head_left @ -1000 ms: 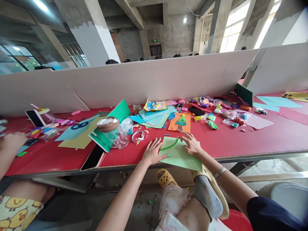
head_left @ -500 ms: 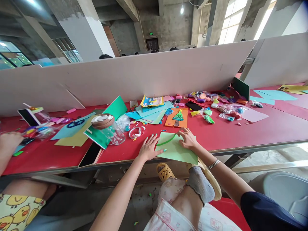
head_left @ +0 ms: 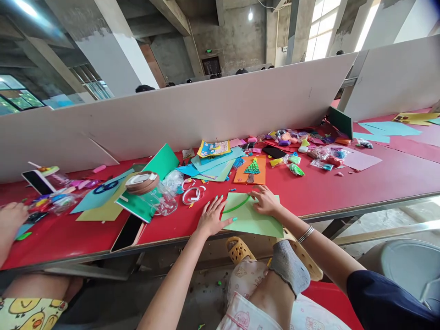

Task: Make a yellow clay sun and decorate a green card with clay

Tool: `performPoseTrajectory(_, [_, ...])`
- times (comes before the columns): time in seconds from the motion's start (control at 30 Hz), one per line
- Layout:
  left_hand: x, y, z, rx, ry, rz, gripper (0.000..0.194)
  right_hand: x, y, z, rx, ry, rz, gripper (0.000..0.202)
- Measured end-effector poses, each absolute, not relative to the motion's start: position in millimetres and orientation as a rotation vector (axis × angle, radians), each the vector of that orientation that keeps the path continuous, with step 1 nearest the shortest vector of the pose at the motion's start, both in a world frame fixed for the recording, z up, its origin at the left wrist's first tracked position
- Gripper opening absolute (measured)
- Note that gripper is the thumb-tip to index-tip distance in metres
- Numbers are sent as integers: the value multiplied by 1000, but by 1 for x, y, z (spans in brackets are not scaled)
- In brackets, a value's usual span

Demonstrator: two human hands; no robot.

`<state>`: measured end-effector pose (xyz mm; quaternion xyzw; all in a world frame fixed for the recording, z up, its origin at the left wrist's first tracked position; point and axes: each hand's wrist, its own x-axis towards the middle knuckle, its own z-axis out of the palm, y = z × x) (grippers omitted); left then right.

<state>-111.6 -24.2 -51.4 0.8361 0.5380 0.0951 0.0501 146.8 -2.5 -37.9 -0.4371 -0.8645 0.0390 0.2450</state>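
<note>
A light green sheet of paper (head_left: 256,223) lies at the table's front edge, its near corner jutting past the edge. Across its upper left curves a thin strip of darker green modelling clay (head_left: 237,206). My left hand (head_left: 212,219) is open and flat on the sheet's left edge, fingers spread and thumb on the paper. My right hand (head_left: 265,201) bends over the sheet's top, its fingertips closed at the strip's upper right end, partly hiding it. Just behind the sheet lies an orange card (head_left: 240,172) with a green clay tree (head_left: 253,168).
Left of my hands stand a clear jar with brown lid (head_left: 167,201) and a green board (head_left: 161,160). Bagged clay (head_left: 295,169), a black phone (head_left: 274,151) and coloured papers (head_left: 213,165) lie behind. Another person's hand (head_left: 12,220) is at far left. A white partition (head_left: 223,107) backs the table.
The view has shifted and tilted slightly. Both my hands stay on the green sheet in nearly the same place. The other person's hand at far left has moved slightly.
</note>
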Motion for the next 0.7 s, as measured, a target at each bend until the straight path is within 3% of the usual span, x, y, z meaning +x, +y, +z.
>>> performPoseTrajectory(0.7, [-108,-27,-45,2505,1669,248,70,150,-2,-43,-1079,-2363,103,42])
